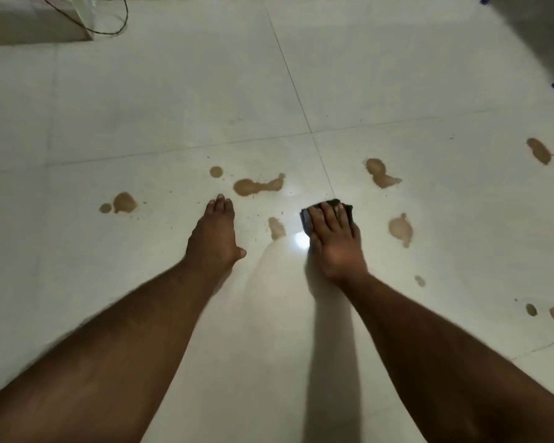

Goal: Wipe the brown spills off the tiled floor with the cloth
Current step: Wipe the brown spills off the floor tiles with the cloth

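The right hand (333, 241) lies flat with straight fingers on the dark cloth (328, 210), which shows under and just beyond the fingertips, on the tiled floor (141, 107). The left hand (215, 231) rests beside it, fingers straight and together, holding nothing. Brown spills (256, 186) lie around both hands.

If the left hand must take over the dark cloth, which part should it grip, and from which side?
Probably the far edge of the dark cloth, which shows beyond the fingertips of the right hand pressing it flat. The left hand lies flat on the floor, so come from the left.
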